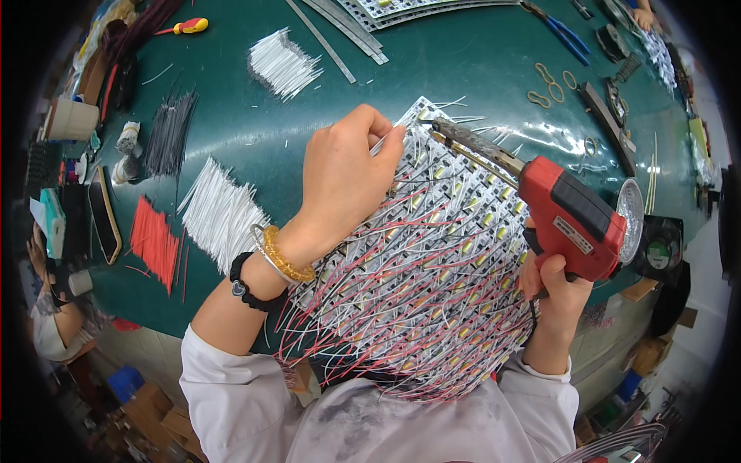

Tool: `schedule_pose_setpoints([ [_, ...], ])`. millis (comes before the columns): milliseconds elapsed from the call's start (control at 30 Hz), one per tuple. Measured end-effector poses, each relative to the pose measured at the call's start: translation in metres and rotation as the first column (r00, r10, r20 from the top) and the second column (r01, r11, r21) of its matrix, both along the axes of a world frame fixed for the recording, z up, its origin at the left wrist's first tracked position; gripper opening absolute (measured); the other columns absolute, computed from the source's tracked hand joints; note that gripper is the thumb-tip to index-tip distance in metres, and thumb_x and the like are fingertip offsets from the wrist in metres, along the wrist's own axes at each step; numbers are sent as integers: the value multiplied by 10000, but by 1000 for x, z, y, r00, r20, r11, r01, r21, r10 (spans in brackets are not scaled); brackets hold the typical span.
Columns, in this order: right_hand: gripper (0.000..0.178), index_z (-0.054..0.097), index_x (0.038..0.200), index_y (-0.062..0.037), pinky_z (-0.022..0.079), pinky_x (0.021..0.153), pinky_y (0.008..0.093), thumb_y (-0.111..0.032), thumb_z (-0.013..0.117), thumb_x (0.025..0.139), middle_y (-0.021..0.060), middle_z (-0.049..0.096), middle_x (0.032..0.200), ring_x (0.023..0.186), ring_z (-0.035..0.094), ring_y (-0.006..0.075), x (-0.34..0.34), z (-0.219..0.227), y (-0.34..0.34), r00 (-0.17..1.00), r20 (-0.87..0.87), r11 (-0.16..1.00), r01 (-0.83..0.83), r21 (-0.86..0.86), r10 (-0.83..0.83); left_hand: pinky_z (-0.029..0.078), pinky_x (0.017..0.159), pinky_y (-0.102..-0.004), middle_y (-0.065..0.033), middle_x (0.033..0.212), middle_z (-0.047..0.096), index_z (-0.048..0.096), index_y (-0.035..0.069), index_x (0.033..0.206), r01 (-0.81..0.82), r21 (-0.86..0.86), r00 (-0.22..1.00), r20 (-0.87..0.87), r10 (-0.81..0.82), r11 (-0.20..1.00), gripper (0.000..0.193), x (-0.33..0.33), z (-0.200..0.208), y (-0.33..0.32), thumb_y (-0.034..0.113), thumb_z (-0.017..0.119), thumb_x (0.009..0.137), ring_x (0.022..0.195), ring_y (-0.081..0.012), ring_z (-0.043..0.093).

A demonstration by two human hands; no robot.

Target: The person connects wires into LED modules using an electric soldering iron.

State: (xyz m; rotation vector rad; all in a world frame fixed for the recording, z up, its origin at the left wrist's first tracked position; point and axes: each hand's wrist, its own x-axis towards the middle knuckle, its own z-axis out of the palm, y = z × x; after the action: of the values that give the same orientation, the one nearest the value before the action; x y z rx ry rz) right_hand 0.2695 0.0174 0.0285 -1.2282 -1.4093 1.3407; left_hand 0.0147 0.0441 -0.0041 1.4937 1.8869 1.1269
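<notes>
Red plastic fills my right hand (pixel 562 292): its fingers are wrapped round the grip of a soldering gun (pixel 575 220), held at the right of the frame, perhaps so my wrist stays clear of the wiring. Its long tip points left, over the board's top corner. Just beside that tip, the fingers of my left hand (pixel 351 150) are drawn narrow; I cannot tell whether they pinch a wire, since the fingertips are partly hidden.

Beneath both hands, the board (pixel 480 189) spreads across the centre, its lower end close to my shirt (pixel 370 420), which I judge keeps its far corner within easy reach. Red and white wires (pixel 409 285) trail over it, mostly toward me, seemingly leaving the top corner less crowded.

Further out on the green counter (pixel 432 58), white wires (pixel 224 212), red wires (pixel 154 243) and black wires (pixel 171 135) lie at the left in separate piles, sorted by colour, I suppose, for quick picking. Blue-handled pliers (pixel 567 38) rest at the upper right, a yellow-and-red screwdriver (pixel 191 26) at the upper left.
</notes>
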Motion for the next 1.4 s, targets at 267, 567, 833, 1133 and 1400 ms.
schedule_pose_setpoints([
  [267, 510, 432, 1185, 43, 358, 395, 238, -234, 672, 829, 41, 516, 585, 432, 463, 103, 3, 0, -1, 994, -111, 1000, -10, -16, 8, 376, 479, -234, -44, 594, 583, 597, -26, 746, -2, -76, 997, 74, 7, 997, 184, 1, 5, -2, 140, 647, 806, 519, -66, 483],
  [567, 656, 450, 1129, 112, 323, 367, 221, -463, 584, 841, 18, 442, 471, 355, 405, 88, 13, 10, -8, 996, -73, 996, 50, 80, -44, 377, 482, -236, -38, 573, 566, 593, -23, 733, 91, 185, 992, -100, -73, 979, 165, 13, 22, -11, 119, 643, 803, 513, -69, 473],
  [833, 514, 454, 1160, 38, 354, 394, 233, -297, 664, 832, 37, 516, 591, 439, 463, 94, 17, 4, -12, 998, -66, 998, 14, 53, -11, 348, 456, -208, 10, 561, 534, 592, -20, 699, 106, -109, 993, 65, -100, 988, 180, 12, 8, -5, 122, 663, 784, 504, -29, 430],
  [1133, 525, 444, 1191, 26, 355, 388, 232, -263, 680, 821, 39, 532, 631, 444, 468, 92, 23, -4, -10, 997, -69, 998, -31, -54, 27, 325, 449, -194, 34, 556, 508, 574, -15, 686, 90, -111, 994, 79, -82, 990, 179, 13, 8, -7, 107, 652, 791, 504, -13, 406],
  [1400, 473, 483, 1154, 22, 369, 402, 233, -211, 701, 805, 40, 549, 661, 466, 480, 92, 19, 0, -10, 997, -76, 997, -10, -70, 4, 323, 452, -190, 35, 555, 508, 576, -15, 685, 102, -116, 991, 95, -91, 988, 176, 12, 8, -6, 105, 653, 788, 506, -10, 409],
])
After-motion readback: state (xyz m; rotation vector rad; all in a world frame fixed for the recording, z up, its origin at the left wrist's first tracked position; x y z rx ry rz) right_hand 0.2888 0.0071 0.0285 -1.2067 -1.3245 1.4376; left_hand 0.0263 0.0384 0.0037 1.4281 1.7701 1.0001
